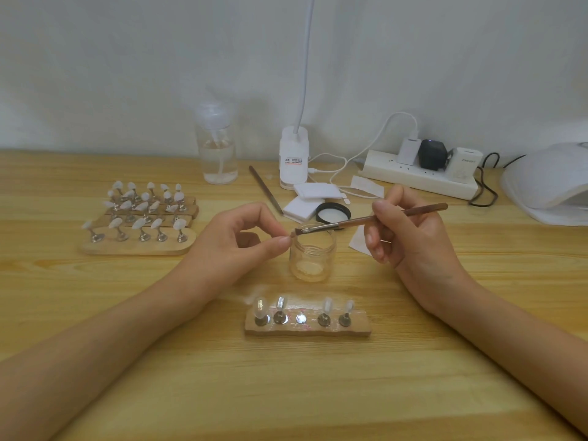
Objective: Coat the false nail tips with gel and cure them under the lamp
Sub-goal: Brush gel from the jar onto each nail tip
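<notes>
The right hand [410, 237] grips a thin wooden brush [366, 220], bristles over the open clear jar [313, 253]; the left hand [235, 243] pinches something tiny beside them, likely a tip. It could slip into the jar, or gel could drip. Other glossy tips [280, 303] stand on metal pegs in a wooden holder [359, 327]

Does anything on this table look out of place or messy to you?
Only the near wooden holder: its middle disc is bare, while two nail tips stand on each side, and pinkish smears mark the wood there. The left hand pinches at the brush tip; whether it holds anything is unclear. Nothing looks spilled.
</notes>
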{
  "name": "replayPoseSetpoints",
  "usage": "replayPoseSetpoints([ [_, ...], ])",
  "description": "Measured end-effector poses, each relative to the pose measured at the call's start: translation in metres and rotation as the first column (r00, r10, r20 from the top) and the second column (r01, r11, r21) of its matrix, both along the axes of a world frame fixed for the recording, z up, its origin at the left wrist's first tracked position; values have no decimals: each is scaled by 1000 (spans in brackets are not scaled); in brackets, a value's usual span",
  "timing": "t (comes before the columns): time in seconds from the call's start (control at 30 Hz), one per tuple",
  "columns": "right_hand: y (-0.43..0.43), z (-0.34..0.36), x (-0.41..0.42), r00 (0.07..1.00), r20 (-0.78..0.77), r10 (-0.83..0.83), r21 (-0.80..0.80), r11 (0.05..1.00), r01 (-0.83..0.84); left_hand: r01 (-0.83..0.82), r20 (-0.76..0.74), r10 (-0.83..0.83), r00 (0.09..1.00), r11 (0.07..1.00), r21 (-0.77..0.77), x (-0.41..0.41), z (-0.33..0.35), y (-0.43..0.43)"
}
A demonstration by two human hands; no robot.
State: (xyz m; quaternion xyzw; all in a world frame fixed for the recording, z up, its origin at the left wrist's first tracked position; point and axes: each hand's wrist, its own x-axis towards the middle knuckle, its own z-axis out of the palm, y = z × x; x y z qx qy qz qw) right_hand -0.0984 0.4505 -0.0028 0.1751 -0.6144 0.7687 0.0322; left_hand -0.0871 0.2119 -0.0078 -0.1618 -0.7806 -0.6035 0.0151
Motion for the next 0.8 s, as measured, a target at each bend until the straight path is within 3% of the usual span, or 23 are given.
replayPoseSetpoints([
  [0.17,1,-1,-1,997,34,-65,4,998,65,-5,10,5,1000,1000,-1,2,0,1],
  [0.37,0,0,0,1000,-9,22,-12,1000,-22,6,9,-6,1000,1000,4,1,1,0],
  [0.57,1,-1,-1,997,37,-63,11,998,63,13,4,-13,1000,1000,-1,1,0,0],
  [0.8,0,0,0,999,-3,34,3,999,-34,4,14,-4,1000,1000,-27,-1,-2,-2],
])
